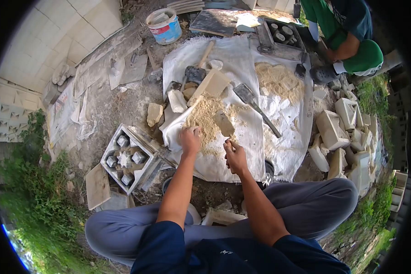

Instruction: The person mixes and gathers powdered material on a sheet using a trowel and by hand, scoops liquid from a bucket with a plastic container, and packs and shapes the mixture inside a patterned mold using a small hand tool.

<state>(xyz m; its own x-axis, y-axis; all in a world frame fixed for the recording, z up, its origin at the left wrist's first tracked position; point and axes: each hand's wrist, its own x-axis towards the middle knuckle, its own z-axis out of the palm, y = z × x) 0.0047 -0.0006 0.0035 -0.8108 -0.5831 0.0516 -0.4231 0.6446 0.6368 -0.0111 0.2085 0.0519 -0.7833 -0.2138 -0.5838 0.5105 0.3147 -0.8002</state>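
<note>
In the head view, the work looks to be partway along. A pale sandy mix (208, 119) is already out on the white woven sheet (255, 157), lying in a loose, uneven heap with crumbs scattered around it, and a trowel (223, 122) is in use at its near side. The heap is not levelled or gathered into one neat pile, so handling it seems unfinished; how much remains cannot be told. A second sandy heap (279, 82) lies farther off to the right, with no hand on it. The metal block mould (142, 175) sits on the ground to the left, apart from both hands, its inner blocks set around a star-shaped middle; whether any mix is packed inside is unclear.

The right hand (235, 158) is wrapped around the trowel's handle, fingers folded closely over it, with the blade slanting forward over the heap. The left hand (190, 138) is at the heap's left edge, palm down, fingers curled toward the mix; whether they pinch anything or merely rest there, I cannot tell. Both forearms reach forward between the spread knees, elbows bent, the hands near each other but not touching.
</note>
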